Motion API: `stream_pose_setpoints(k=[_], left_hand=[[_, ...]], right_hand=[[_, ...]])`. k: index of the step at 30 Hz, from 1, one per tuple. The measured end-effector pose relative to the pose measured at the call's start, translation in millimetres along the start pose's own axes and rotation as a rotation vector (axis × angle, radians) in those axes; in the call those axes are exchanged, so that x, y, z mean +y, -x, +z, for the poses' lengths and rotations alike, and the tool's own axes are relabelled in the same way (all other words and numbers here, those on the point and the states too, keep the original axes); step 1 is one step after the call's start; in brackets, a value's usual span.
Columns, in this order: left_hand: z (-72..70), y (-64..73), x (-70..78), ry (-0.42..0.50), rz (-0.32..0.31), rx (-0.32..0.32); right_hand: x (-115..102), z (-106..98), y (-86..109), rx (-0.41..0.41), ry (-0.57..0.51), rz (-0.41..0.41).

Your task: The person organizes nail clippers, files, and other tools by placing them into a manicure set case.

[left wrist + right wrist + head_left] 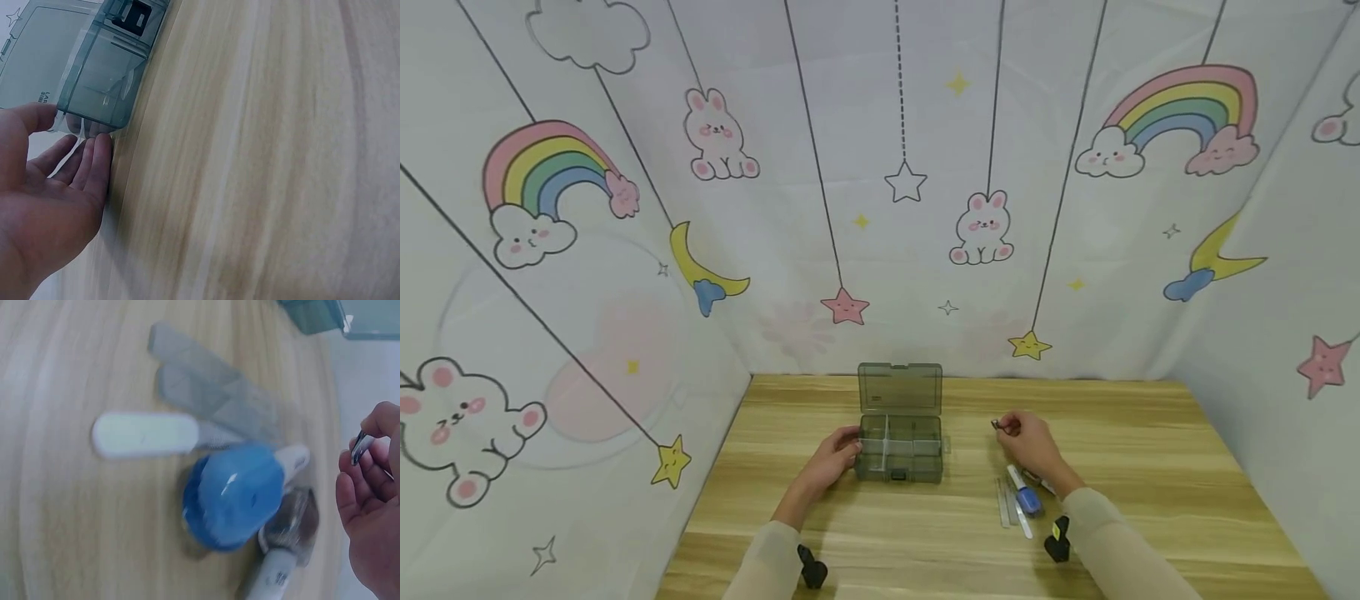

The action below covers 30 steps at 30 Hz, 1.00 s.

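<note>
A smoky translucent divided box (917, 476) stands on the table with its lid (900, 390) raised at the back. My left hand (826, 465) is at its left side, fingertips and thumb touching the wall near the rim. In the left wrist view, these fingers lie loosely against the box (103, 69). To the right of the box, my right hand (1033, 446) holds a small shiny metal nail clipper (360, 449) between thumb and fingers, just above the table. Most of the clipper is hidden by the hand.
Below my right hand lie a blue nail polish bottle (1028, 502) with a white cap, a white-handled file (147, 434), two frosted strips (194, 353) and a clear bottle (290, 519). A printed cloth wall (910, 333) closes off the table's back.
</note>
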<state>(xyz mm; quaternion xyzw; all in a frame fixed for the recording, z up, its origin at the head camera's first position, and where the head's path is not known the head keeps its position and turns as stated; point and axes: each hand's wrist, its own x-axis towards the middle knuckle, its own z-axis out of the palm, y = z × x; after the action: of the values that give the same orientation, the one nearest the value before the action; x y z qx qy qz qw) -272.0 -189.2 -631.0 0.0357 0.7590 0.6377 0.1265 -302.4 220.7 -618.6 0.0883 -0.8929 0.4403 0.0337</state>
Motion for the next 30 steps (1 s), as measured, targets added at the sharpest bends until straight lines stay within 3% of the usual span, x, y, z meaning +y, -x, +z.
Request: stream_pose_setpoints(k=[10, 15, 30], left_hand=[[-0.3, -0.8, -3.9, 0.001, 0.004, 0.007], [-0.6, -1.6, -5.1, 0.009, 0.004, 0.011], [-1.1, -2.1, -6.1, 0.019, 0.024, 0.014]], right_hand=[[-42.3, 19.1, -10.8, -0.043, -0.057, -0.058], [-53.7, 30.2, -14.4, -0.057, -0.079, -0.103], [-84.6, 63.2, -21.1, -0.085, -0.137, -0.120]])
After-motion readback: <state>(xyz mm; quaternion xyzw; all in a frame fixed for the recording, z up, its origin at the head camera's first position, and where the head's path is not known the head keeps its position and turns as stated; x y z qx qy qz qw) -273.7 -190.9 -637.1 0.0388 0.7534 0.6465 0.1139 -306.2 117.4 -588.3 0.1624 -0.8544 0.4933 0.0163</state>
